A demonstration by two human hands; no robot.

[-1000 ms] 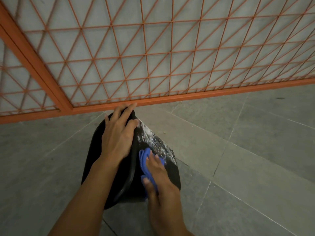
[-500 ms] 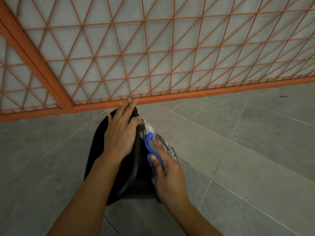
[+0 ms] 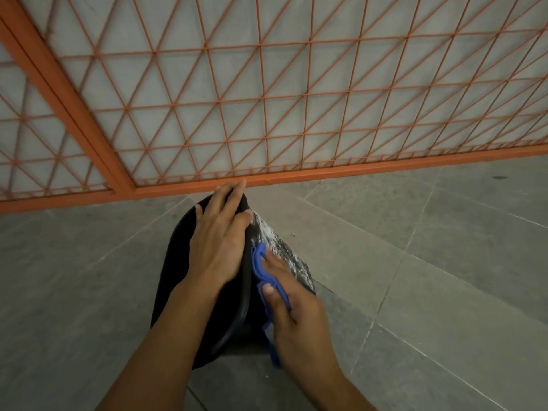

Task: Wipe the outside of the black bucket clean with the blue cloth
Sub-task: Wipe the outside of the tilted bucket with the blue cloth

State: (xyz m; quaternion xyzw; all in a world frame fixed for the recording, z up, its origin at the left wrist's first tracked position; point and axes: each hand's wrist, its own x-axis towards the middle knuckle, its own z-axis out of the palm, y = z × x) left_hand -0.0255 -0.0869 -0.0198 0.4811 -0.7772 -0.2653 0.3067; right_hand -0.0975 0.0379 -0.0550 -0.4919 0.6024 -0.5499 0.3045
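A black bucket point(image 3: 175, 280) sits tipped on the grey floor, its outer wall facing me. White dusty smears cover its right side. My left hand point(image 3: 218, 241) lies flat on the top of the bucket, fingers stretched toward the far edge. My right hand point(image 3: 292, 304) presses a crumpled blue cloth point(image 3: 261, 268) against the smeared right side, thumb on the cloth and fingers spread over it. Part of the cloth hangs below my palm.
An orange metal grid fence point(image 3: 267, 114) with a thick bottom rail stands just behind the bucket. Grey floor tiles point(image 3: 430, 277) spread out to the right and left.
My right hand has slid the blue cloth forward and up along the bucket's right side. My left hand has stayed on top of the bucket.
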